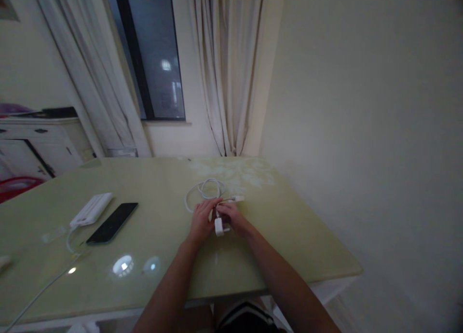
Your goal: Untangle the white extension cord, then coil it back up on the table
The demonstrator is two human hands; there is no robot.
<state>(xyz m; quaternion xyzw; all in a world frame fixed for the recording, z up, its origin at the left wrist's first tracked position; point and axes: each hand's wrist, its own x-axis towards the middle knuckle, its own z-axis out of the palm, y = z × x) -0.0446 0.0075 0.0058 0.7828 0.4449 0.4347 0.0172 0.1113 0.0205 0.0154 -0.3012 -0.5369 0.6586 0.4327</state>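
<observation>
Both my hands meet over the table near its middle. My left hand (203, 218) has its fingers bent around a white charging cable (211, 181), whose loops lie on the table just beyond. My right hand (233, 215) pinches the same cable close to the left fingertips. Below the fingers, between the two hands, sits a white charger plug (219, 227). A second white block-shaped piece (238, 198) lies just past my right fingers; its kind is too small to tell. The exact grip is partly hidden by the fingers.
On the left of the glossy table (162, 275) lie a black phone (113, 223) and a white power bank (92, 209) with a white cord (43, 290) running to the near edge. A wall (361, 130) borders the right side; curtains (231, 72) hang behind.
</observation>
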